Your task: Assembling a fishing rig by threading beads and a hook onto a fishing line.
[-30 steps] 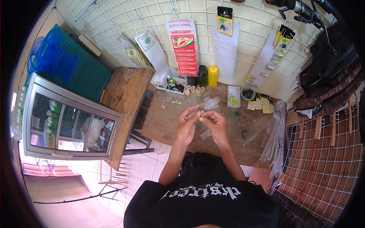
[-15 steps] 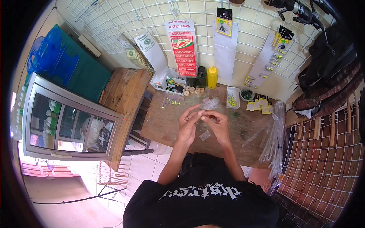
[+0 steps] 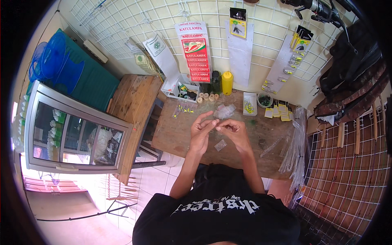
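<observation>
Above the middle of the wooden workbench [image 3: 175, 132], my left hand [image 3: 201, 130] and my right hand [image 3: 233, 132] meet at the fingertips. Each one pinches with thumb and forefinger; what sits between them is too small to make out. My left forefinger points up and away from the pinch. Just beyond the fingers lie some clear plastic bags [image 3: 226, 111]. A small clear packet [image 3: 220, 145] rests on the wood between my wrists. Several yellow-green pieces [image 3: 185, 109] are scattered at the bench's far left.
Along the back stand a white organizer tray [image 3: 185, 92], several wooden spools [image 3: 207, 97], a yellow bottle [image 3: 227, 83], a white box [image 3: 250, 104] and a round tub [image 3: 265, 100]. Yellow cards [image 3: 279, 111] and a bundle of clear plastic sleeves [image 3: 300, 143] lie right. A glass cabinet [image 3: 77, 130] stands left.
My right hand's fingers have curled in slightly, and its knuckles have turned a little. Both hands stay in nearly the same place, fingertips together.
</observation>
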The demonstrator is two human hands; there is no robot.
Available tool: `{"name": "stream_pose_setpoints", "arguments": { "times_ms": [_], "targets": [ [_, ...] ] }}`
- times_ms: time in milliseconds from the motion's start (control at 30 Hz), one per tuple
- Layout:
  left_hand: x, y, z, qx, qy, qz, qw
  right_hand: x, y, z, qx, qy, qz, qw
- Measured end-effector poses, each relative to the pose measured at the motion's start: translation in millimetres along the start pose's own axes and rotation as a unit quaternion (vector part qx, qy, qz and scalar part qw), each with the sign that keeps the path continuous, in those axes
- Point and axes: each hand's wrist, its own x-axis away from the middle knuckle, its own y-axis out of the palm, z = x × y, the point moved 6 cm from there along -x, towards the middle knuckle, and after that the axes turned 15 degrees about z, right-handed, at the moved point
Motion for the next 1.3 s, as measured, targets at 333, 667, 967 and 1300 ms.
{"name": "stream_pose_setpoints", "arguments": {
  "times_ms": [333, 667, 967, 1300],
  "targets": [
    [-6.0, -7.3, 15.9, -0.054, 0.063, 0.041, 0.996, 3.4, -4.3, -0.1, 0.063, -0.026, 0.004, 0.998],
    [-12.1, -15.4, 29.8, -0.142, 0.111, 0.053, 0.982, 5.7, -18.5, -24.3, 0.199, -0.146, 0.045, 0.968],
    [-39.7, -31.6, 42.4, -0.290, 0.214, 0.056, 0.931, -1.6, -8.5, -64.1, 0.502, -0.374, -0.004, 0.780],
    [-29.2, 25.3, 39.0, -0.428, 0.266, -0.208, 0.838, -2.9, 15.7, -91.3, 0.529, -0.419, -0.076, 0.734]
  ]
}}
